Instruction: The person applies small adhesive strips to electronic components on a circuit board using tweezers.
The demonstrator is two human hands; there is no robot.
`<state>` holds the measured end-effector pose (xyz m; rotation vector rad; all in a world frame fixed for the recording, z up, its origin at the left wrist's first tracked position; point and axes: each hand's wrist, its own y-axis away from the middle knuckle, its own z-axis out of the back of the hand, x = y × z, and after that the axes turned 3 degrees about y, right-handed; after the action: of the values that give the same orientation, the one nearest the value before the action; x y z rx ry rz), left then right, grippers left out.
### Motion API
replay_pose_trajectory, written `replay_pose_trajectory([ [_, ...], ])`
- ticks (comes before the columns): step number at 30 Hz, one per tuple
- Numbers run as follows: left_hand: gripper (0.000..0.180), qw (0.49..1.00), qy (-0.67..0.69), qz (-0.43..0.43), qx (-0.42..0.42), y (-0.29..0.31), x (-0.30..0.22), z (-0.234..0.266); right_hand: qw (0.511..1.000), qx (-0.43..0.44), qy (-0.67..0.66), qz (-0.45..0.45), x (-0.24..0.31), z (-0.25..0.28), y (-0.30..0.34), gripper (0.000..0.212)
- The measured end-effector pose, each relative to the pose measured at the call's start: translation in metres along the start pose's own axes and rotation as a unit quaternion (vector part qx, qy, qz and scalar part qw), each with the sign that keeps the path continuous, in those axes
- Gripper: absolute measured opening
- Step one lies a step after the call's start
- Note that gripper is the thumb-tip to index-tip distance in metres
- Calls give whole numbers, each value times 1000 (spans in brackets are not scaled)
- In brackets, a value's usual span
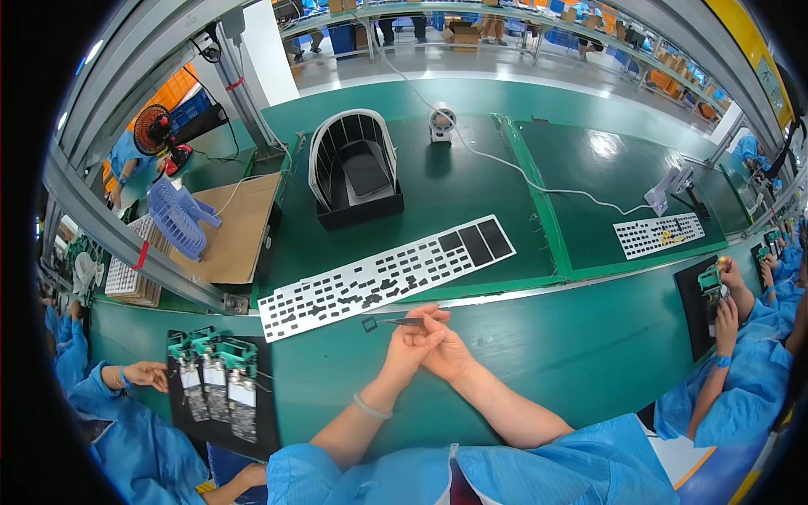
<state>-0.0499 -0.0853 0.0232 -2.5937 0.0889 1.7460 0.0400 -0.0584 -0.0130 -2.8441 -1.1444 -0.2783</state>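
Note:
My right hand is closed around a pair of dark tweezers that points left. At the tip of the tweezers is a small black square frame, over the green table front. My left hand is closed, its fingers pressed against the right hand; what they hold, if anything, is hidden. Just beyond both hands lies a long white sheet bearing rows of small black pieces, with larger black rectangles at its right end.
Farther back stand a black bin with a white-rimmed divider and a small white fan. A purple fan is at left. Left of me, a co-worker's hand touches a black mat with green-clamped parts. Another co-worker works at right.

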Motion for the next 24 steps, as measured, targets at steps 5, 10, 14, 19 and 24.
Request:
replay_pose_trajectory([
  [5,53,999,-41,5,-26,12,-11,2,999,-23,-23,5,-2,-4,-1,25],
  [10,56,995,-85,-3,-61,31,-31,10,1000,-11,-7,-4,-3,-6,-3,24],
  [14,50,885,-434,-124,-117,74,-123,67,1000,8,-21,6,4,6,-1,23],
  [19,27,677,-590,-232,-373,129,-208,258,1000,8,-4,0,0,-1,2,24],
  [24,79,568,-558,65,-601,270,-188,491,999,43,14,-29,-10,-8,4,23],
])
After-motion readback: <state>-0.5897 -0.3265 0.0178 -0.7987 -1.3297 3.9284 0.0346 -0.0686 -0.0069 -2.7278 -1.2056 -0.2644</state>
